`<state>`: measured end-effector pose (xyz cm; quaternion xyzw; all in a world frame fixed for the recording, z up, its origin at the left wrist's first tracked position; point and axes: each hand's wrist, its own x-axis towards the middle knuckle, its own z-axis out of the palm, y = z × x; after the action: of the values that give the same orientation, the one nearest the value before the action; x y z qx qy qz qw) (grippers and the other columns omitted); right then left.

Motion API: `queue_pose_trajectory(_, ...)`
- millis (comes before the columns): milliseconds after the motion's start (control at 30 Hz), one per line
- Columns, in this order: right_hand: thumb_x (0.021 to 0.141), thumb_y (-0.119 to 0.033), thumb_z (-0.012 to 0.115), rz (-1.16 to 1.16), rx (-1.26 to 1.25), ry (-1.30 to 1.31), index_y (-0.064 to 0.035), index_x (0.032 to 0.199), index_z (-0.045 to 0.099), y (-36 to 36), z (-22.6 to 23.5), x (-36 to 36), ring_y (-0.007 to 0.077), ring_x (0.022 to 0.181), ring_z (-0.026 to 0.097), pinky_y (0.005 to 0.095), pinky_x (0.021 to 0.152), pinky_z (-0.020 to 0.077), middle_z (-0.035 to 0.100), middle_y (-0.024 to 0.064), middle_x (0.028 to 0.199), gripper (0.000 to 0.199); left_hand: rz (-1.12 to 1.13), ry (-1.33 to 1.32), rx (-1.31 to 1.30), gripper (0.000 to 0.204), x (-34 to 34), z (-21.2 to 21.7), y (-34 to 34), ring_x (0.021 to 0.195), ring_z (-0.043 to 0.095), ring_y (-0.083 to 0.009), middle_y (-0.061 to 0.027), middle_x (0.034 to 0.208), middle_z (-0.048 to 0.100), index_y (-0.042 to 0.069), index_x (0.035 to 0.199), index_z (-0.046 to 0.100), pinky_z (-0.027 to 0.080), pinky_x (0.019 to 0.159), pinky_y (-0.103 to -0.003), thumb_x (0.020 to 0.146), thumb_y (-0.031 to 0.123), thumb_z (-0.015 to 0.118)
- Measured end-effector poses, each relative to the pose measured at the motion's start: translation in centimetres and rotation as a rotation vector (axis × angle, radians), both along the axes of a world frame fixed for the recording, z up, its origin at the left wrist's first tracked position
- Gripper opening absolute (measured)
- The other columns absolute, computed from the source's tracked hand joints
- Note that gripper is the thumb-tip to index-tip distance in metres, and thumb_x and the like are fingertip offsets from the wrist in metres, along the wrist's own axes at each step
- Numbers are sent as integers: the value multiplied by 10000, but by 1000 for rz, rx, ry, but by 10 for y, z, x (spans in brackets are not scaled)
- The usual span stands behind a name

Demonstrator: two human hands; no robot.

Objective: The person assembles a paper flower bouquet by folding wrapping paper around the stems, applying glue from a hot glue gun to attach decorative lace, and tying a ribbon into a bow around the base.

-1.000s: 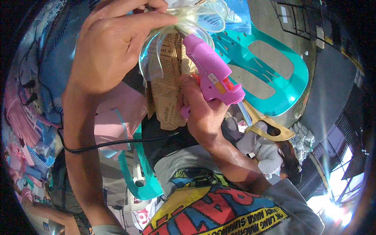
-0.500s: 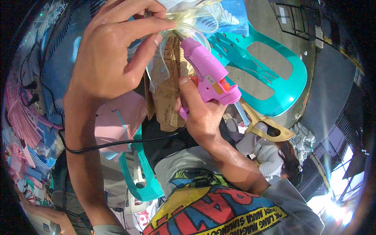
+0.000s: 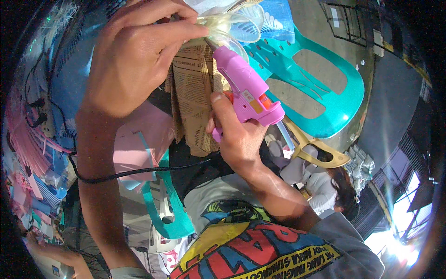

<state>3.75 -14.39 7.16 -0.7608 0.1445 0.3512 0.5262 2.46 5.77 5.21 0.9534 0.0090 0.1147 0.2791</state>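
Note:
My left hand [image 3: 144,56] pinches a pale cream ribbon bow [image 3: 224,29] with sheer loops at the top of the view. Below the bow hangs a brown newsprint-patterned paper wrap [image 3: 195,97]. My right hand [image 3: 239,137] is wrapped round the handle of a purple hot glue gun [image 3: 242,76] with an orange trigger area. The gun's nozzle points up and left, close under the bow's centre; whether it touches cannot be made out. A translucent glue stick [image 3: 285,135] sticks out of the gun's back end.
A teal plastic chair [image 3: 341,116] stands at the right, beside a tan chair piece [image 3: 325,158]. A black cord [image 3: 125,174] crosses below my left forearm. Pink sheets [image 3: 134,151] and pink strips [image 3: 28,144] lie left. Another person [image 3: 325,190] sits at the right.
My left thumb has tucked in behind the fingers, and a hanging ribbon end no longer shows over the paper wrap. The glue gun has shifted very slightly left.

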Motion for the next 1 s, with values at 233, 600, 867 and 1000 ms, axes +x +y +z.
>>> queue_pose_trajectory(233, 964, -165, 696, 18, 3, 4, -23, 921, 643, -2, -2, -2, 104, 516, 581, 273, 491, 424, 614, 23, 619, 158, -30, -149, 40, 244, 7, -4, -1, 966, 670, -299, -119, 1037, 721, 41, 947, 815, 557, 832, -387, 722, -39, 766)
queue_pose_trajectory(600, 970, -179, 688, -1, 18, 9, -22, 916, 666, -1, 1, -4, 98, 527, 574, 269, 504, 417, 622, 20, 630, 168, 16, -266, -80, 205, 5, -13, 0, 963, 682, -298, -116, 922, 718, 4, 853, 804, 574, 796, -387, 656, -50, 781)
queue_pose_trajectory(867, 966, -165, 689, 26, 33, -18, -23, 916, 650, -5, -2, -3, 110, 531, 589, 277, 505, 426, 629, 29, 644, 156, 57, -317, -93, 161, 9, -10, -10, 988, 673, -297, -111, 987, 688, -15, 827, 787, 573, 801, -393, 676, -69, 782)
queue_pose_trajectory(1000, 967, -150, 685, -1, 59, -30, -22, 915, 640, -4, -1, -2, 115, 538, 594, 281, 507, 431, 631, 33, 654, 145, 43, -391, -105, 164, 11, -6, -13, 979, 666, -296, -108, 996, 671, -27, 837, 783, 567, 812, -396, 682, -78, 775)
